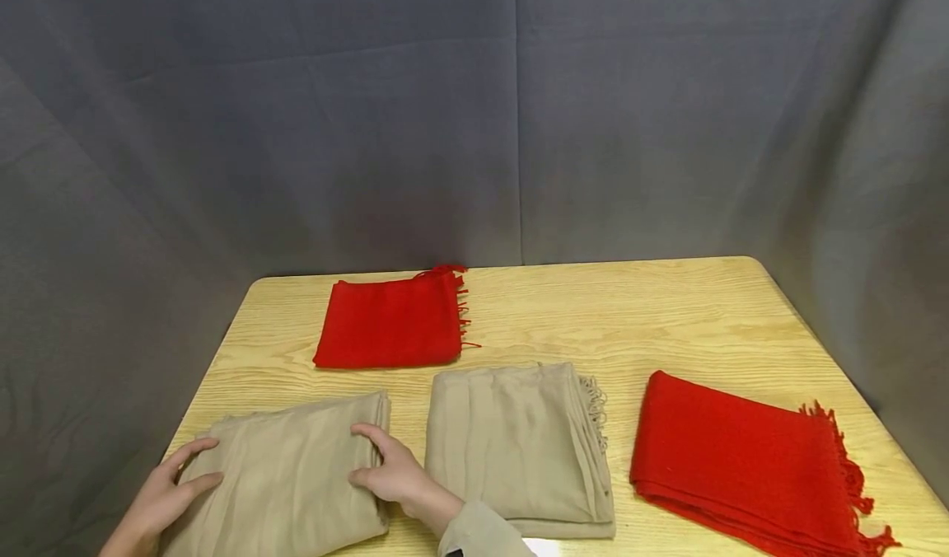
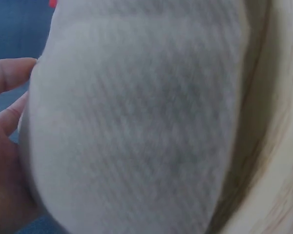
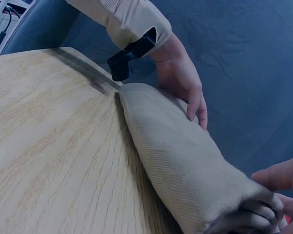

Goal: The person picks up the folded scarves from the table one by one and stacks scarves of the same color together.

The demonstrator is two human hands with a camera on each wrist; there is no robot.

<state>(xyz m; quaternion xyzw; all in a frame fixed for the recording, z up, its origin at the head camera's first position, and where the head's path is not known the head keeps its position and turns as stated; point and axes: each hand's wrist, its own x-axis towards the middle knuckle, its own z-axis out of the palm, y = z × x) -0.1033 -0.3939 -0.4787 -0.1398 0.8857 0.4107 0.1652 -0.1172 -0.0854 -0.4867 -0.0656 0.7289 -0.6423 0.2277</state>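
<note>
A folded beige scarf (image 1: pixel 285 479) lies at the table's near left, its front edge a thick rounded roll of layers in the right wrist view. My left hand (image 1: pixel 166 495) rests on its left end, thumb and index finger spread apart. From the other side my right hand (image 1: pixel 400 475) touches the right end, index finger and thumb lying on the top layer. Its other fingers are hidden in the head view. In the left wrist view the cloth (image 2: pixel 136 117) fills most of the picture, with part of the left hand (image 2: pixel 10 161) at its edge.
Beside it lies a second folded beige scarf (image 1: pixel 511 442) with looped fringe. A folded red scarf (image 1: pixel 393 322) is behind, and another red fringed scarf (image 1: pixel 741 462) lies at the right. All are on a wooden table (image 1: pixel 630 310), with grey curtains (image 1: pixel 474 128) around it.
</note>
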